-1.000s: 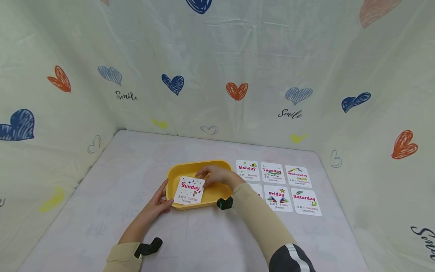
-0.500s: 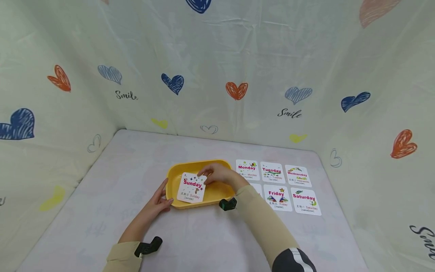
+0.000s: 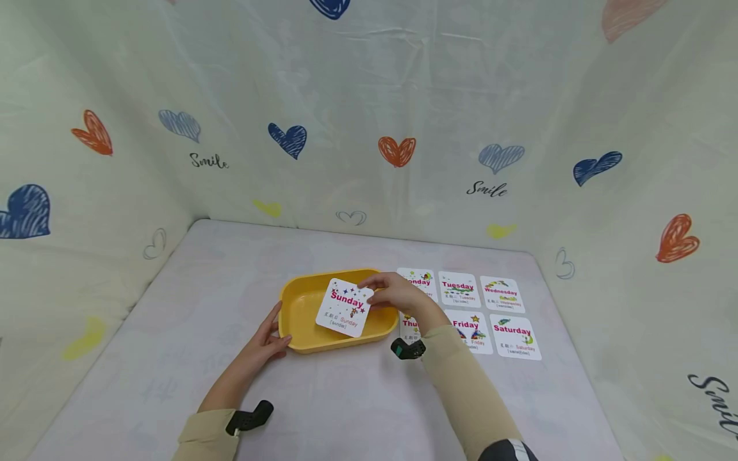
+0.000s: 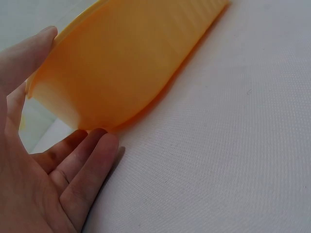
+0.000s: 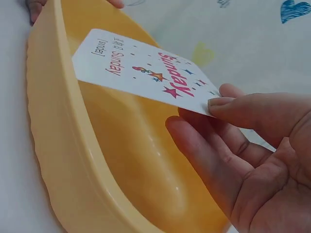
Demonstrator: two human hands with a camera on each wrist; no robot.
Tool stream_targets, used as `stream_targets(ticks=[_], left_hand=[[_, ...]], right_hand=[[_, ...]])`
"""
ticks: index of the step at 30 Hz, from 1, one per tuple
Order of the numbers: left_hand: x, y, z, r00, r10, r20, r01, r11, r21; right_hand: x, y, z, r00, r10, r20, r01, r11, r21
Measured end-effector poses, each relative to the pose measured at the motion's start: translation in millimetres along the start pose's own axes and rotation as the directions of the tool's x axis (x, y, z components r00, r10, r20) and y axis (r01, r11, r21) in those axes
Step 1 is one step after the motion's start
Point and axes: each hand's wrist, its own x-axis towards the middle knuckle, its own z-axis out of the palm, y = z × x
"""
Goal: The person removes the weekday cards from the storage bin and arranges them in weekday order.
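Observation:
A white card printed "Sunday" [image 3: 344, 308] is raised over the yellow tray [image 3: 301, 314]. My right hand [image 3: 403, 299] pinches the card's right corner between thumb and fingers. The right wrist view shows the card [image 5: 131, 63] tilted, with the right thumb [image 5: 252, 114] on its printed face and fingers beneath. My left hand [image 3: 266, 342] holds the tray's left end. In the left wrist view, the left thumb [image 4: 34, 51] lies at the rim of the tray [image 4: 126, 58] while other fingertips touch its lower wall.
Right of the tray lie two rows of white weekday cards. Monday [image 3: 419, 280], Tuesday [image 3: 459, 289] and Wednesday [image 3: 501, 294] form the back row; Thursday [image 3: 408, 329], Friday [image 3: 474, 334] and Saturday [image 3: 515, 337] the front. My right hand and sleeve partly cover some. A heart-patterned curtain [image 3: 323, 186] surrounds the table.
My right hand has lifted the Sunday card from the tray's front left side and carried it to the right. My left hand stays at the tray's end.

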Motion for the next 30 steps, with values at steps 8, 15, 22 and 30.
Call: stream_targets(ticks=[8, 15, 22, 30], left_hand=[[-0.2, 1.4, 1.2, 1.0, -0.02, 0.005, 0.02, 1.0, 0.006], [1.7, -0.3, 1.7, 1.0, -0.011, 0.007, 0.011, 1.0, 0.004], [3.0, -0.5, 3.4, 1.0, -0.02, 0.0, 0.02, 1.0, 0.014], [2.6, 0.4, 1.6, 1.0, -0.009, 0.007, 0.009, 1.0, 0.01]], right_hand=[[-19, 6, -19, 0.998, 0.01, -0.054, -0.003, 0.992, 0.129], [-40, 18, -35, 0.999, -0.012, -0.04, 0.018, 0.99, 0.139], [-64, 37, -50, 0.999, 0.003, -0.037, 0.001, 0.994, 0.113], [-86, 61, -60, 0.999, 0.03, -0.034, -0.026, 0.991, 0.134]])
